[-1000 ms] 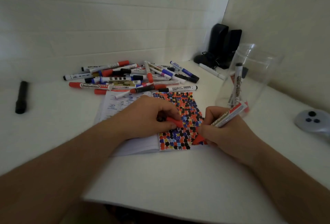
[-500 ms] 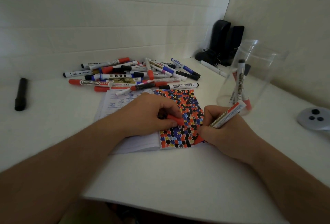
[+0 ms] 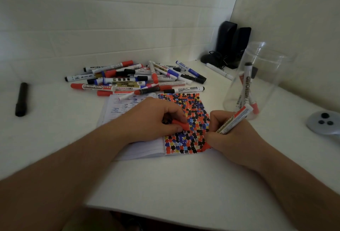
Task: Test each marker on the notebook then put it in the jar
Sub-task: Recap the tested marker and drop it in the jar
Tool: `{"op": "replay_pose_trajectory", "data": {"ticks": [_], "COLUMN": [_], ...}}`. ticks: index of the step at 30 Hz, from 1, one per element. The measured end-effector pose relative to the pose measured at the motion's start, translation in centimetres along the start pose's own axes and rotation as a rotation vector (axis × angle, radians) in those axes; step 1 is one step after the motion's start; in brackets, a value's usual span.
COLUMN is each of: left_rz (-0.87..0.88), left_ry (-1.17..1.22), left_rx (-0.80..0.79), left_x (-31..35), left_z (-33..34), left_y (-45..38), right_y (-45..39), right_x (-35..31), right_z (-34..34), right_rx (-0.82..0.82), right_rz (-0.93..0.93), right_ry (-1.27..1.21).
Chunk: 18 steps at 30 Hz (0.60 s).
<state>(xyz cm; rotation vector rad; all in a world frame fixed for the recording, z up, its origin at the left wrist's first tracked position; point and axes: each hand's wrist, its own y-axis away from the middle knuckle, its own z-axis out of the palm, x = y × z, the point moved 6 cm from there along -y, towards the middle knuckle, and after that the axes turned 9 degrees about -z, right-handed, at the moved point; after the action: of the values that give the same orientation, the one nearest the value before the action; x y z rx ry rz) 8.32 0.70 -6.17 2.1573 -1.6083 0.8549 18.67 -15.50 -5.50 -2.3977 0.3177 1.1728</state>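
Note:
An open notebook lies on the white table, its right page covered in coloured blots. My right hand grips a red whiteboard marker, its red tip down at the page's lower right corner. My left hand rests on the notebook and pinches the marker's red cap. A clear plastic jar stands to the right of the notebook, with a few markers leaning inside it. A pile of several markers lies behind the notebook.
A black marker lies alone at the far left. Two black speakers stand in the back corner, with a white marker before them. A grey controller sits at the right edge. The table's front edge runs below my forearms.
The view has shifted slightly. Both hands stay in nearly the same place, the right one still keeping the marker tip at the page's lower right corner.

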Motion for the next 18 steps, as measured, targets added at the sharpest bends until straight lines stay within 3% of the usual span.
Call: {"op": "replay_pose_trajectory", "data": {"ticks": [18], "left_rz": [0.001], "left_ry": [0.000], "left_rx": [0.006], "left_x": [0.0], "left_z": [-0.1], "left_y": [0.0], "right_y": [-0.1], "right_x": [0.9], "right_z": [-0.5], "right_rx": [0.056], "right_rz": [0.062], "right_ry": [-0.019]}}
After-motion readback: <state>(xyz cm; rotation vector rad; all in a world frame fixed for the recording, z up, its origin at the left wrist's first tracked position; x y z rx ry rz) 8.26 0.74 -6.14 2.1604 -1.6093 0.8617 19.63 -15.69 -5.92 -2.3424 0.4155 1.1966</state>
